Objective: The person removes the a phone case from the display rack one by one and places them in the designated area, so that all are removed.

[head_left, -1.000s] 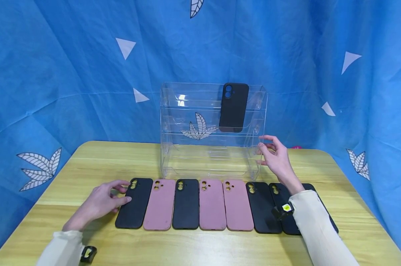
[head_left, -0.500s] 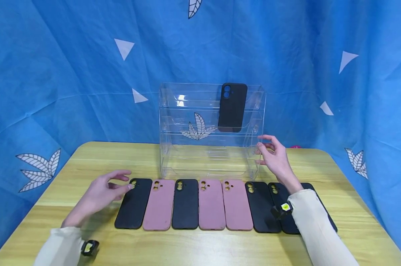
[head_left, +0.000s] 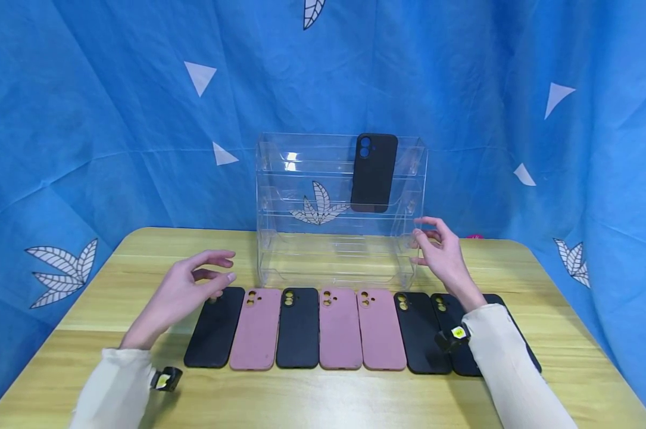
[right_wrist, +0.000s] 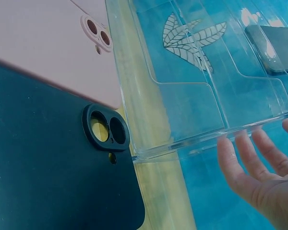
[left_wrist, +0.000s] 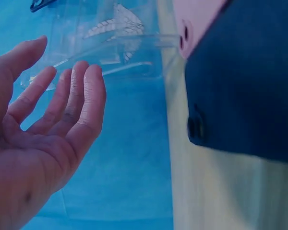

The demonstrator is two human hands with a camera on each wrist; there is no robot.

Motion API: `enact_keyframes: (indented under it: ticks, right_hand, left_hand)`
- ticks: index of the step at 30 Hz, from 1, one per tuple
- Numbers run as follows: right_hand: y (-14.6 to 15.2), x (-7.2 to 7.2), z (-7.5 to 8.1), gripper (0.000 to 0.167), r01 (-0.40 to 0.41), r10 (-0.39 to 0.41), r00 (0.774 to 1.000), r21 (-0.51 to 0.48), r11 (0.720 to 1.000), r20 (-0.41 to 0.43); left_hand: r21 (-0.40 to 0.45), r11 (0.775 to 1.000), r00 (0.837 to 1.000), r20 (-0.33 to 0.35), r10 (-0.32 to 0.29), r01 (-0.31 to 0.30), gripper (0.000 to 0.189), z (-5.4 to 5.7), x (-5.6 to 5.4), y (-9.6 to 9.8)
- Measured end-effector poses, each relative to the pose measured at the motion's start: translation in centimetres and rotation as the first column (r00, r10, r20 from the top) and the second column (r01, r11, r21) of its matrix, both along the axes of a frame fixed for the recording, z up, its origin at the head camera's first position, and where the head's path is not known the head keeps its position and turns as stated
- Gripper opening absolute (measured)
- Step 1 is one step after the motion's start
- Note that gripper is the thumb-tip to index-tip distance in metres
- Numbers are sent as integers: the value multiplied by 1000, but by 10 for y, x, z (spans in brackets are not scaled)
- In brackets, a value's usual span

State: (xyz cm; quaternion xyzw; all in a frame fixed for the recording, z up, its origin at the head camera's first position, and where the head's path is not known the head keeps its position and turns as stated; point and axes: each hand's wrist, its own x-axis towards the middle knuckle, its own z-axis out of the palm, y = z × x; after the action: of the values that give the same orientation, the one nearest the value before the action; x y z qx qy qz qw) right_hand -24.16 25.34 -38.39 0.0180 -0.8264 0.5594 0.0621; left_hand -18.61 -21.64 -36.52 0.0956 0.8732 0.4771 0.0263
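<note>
My left hand holds nothing. It is raised over the top end of the leftmost black phone case, fingers loosely bent and thumb apart from them. In the left wrist view its palm and fingers show bare. My right hand is at the right side of a clear acrylic tiered rack, and in the right wrist view its fingertips lie right at the rack's side edge. One black phone case stands upright in the rack's upper right part.
Phone cases lie in a row along the front of the rack: a pink case, a black case, two more pink ones, then several black ones, partly hidden under the right sleeve. Behind the wooden table hangs a blue curtain.
My left hand has left the side of the leftmost black case, rising and moving toward the rack. The right hand stays at the rack's side. All the cases stay in place.
</note>
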Motion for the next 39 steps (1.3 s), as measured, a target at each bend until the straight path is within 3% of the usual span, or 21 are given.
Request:
enact_keyframes:
  ticks: [9,27,39]
  right_hand:
    - [-1,-1,0,48,5,-5,1000,-3,1000,4]
    - [0,0,-1,48,-15,15,1000,-27,1000,-10]
    - [1,0,-2,48,-16,15,1000,-35,999,-10]
  left_hand:
    - [55,998,999,-32,6,-5,49,12,-8,21]
    - [233,971,973,-232,2,54,40,42,-38,86]
    - [247,966,961,-276,-11,82,39,55,-53,118]
